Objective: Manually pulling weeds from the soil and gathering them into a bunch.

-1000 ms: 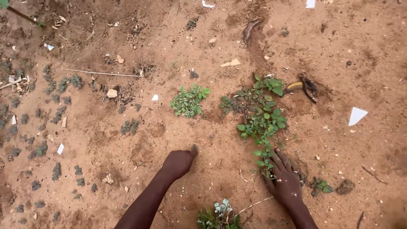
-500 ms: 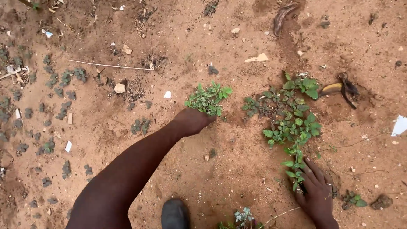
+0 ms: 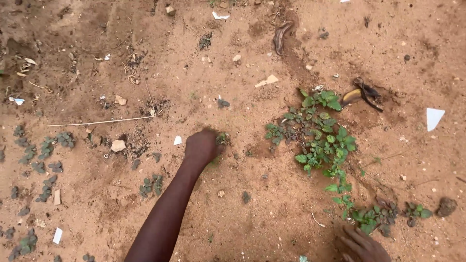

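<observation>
Gripping a small weed (image 3: 222,139) in the sandy ground (image 3: 272,213) with my left hand (image 3: 201,147), fist closed round it.
My right hand (image 3: 361,245) rests fingers spread on the soil at the near edge, below the leafy creeper (image 3: 320,136); bare, open dirt lies between the two hands.

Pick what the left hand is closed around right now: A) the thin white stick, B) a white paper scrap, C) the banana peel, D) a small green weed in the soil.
D: the left hand is fisted over a small green weed, with leaves poking out beside the knuckles.
</observation>
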